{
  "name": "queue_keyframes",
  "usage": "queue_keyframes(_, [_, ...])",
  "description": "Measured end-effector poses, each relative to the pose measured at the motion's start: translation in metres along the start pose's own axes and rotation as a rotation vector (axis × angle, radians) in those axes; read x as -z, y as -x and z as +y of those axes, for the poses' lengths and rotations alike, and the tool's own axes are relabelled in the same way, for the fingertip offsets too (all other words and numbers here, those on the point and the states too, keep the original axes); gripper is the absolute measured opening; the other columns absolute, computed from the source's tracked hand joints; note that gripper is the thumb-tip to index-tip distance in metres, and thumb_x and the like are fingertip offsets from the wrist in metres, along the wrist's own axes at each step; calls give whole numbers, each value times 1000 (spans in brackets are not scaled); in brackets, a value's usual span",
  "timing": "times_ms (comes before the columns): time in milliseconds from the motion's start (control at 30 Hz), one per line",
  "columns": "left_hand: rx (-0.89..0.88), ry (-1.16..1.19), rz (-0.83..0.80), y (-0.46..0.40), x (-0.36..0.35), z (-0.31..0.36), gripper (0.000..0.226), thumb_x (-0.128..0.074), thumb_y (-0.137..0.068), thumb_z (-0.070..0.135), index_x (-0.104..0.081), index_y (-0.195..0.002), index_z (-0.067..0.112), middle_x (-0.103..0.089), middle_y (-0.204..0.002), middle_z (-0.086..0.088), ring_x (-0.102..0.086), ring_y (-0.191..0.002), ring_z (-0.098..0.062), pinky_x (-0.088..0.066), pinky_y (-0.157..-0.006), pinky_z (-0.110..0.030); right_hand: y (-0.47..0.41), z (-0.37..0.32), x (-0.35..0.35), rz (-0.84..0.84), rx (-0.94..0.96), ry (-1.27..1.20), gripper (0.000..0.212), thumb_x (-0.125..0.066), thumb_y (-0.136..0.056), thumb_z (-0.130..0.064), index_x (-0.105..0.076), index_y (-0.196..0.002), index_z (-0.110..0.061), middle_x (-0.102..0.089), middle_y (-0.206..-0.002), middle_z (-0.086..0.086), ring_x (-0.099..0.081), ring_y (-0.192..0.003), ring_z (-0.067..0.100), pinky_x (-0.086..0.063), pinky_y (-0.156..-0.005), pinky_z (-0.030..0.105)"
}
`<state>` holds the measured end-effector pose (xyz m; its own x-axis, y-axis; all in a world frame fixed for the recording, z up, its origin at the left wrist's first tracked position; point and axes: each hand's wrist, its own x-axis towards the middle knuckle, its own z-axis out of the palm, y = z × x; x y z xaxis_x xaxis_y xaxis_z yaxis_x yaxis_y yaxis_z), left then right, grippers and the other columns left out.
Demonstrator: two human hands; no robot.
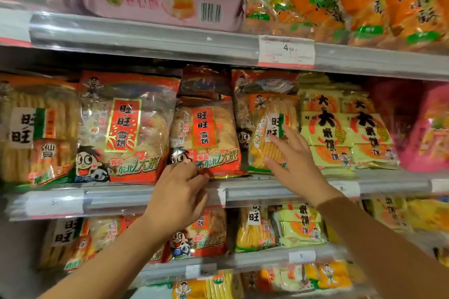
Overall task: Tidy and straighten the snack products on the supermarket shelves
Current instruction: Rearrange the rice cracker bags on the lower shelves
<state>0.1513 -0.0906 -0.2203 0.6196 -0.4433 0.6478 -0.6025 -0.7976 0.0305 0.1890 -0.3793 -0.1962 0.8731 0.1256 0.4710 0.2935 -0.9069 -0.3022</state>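
Observation:
Rice-cracker bags stand in a row on the middle shelf. My left hand has its fingers curled at the bottom left corner of a red snow-cracker bag and seems to pinch its lower edge. My right hand is spread open with straight fingers against the front of a narrower yellow senbei bag just to the right. A larger red snow-cracker bag stands left of the gripped one. Yellow-green cracker bags lean at the right.
Above, the top shelf carries pink boxes and orange packets. A price tag hangs on its rail. A senbei bag stands far left. Pink bags fill the far right. Lower shelves hold more cracker bags.

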Motion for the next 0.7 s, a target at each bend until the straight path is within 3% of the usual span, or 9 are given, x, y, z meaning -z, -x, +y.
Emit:
queue_keyframes(67, [-5, 18, 3, 1, 7, -4, 35, -51, -77, 27, -73, -92, 6, -59, -82, -8, -58, -74, -31, -46, -63, -40, -3, 2, 5, 108, -175, -122, 64, -47, -87, -63, -39, -144, -33, -22, -157, -7, -16, -145, 17, -21, -117, 44])
queue_keyframes(133, [32, 29, 55, 3, 20, -11, 42, -50, -79, 29, -71, -107, 5, -62, -96, -12, -59, -85, -33, -49, -71, -43, -7, 4, 8, 154, -300, -243, 70, -57, -82, -61, -43, -140, -24, -43, -142, -2, -41, -130, 19, -38, -107, 41])
queue_keyframes(200, [128, -7, 145, 5, 34, -22, 47, -51, -80, 31, -66, -116, 5, -58, -109, -15, -56, -97, -35, -46, -80, -46, -12, 6, 6, 102, -383, -425, 73, -70, -78, -55, -41, -137, -24, -51, -123, -12, -51, -113, 12, -43, -93, 31])
queue_keyframes(267, [279, -80, 237, 9, 46, -35, 48, -58, -80, 31, -60, -122, 8, -54, -120, -19, -51, -107, -40, -41, -86, -52, -16, 8, 4, 90, -421, -549, 71, -79, -74, -45, -36, -128, -30, -54, -114, -18, -55, -109, 12, -46, -90, 31])
queue_keyframes(333, [493, -147, 279, 10, 54, -49, 58, -72, -78, 31, -53, -129, 9, -47, -130, -23, -44, -117, -44, -36, -92, -57, -22, 10, 0, 103, -454, -578, 77, -84, -71, -38, -32, -127, -29, -57, -122, -7, -57, -116, 21, -48, -97, 43])
queue_keyframes(433, [810, -126, 214, 13, 57, -63, 93, -78, -70, 52, -36, -142, 9, -34, -143, -26, -31, -130, -43, -30, -103, -56, -28, 11, -1, 83, -528, -559, 98, -87, -67, -39, -28, -142, -17, -48, -141, 8, -49, -126, 28, -42, -105, 47])
queue_keyframes(533, [881, -79, 239, 17, 53, -69, 109, -72, -63, 68, -30, -140, 5, -33, -141, -25, -30, -129, -40, -33, -103, -54, -29, 13, -1, 15, -523, -598, 71, -87, -67, -39, -51, -124, -16, -64, -120, 2, -61, -106, 22, -49, -96, 44])
queue_keyframes(633, [1000, -48, 238, 16, 53, -73, 119, -58, -45, 88, -39, -125, 1, -40, -129, -23, -36, -120, -39, -40, -96, -55, -29, 12, 1, 45, -514, -625, 58, -88, -67, -35, -50, -109, -22, -60, -104, -8, -59, -93, 13, -47, -84, 34])
queue_keyframes(700, [1067, -52, 217, 14, 53, -76, 124, -60, -38, 90, -40, -122, 0, -42, -127, -23, -39, -118, -40, -42, -95, -57, -29, 12, -1, 72, -485, -639, 49, -88, -67, -34, -54, -102, -27, -60, -98, -14, -57, -86, 4, -47, -77, 31])
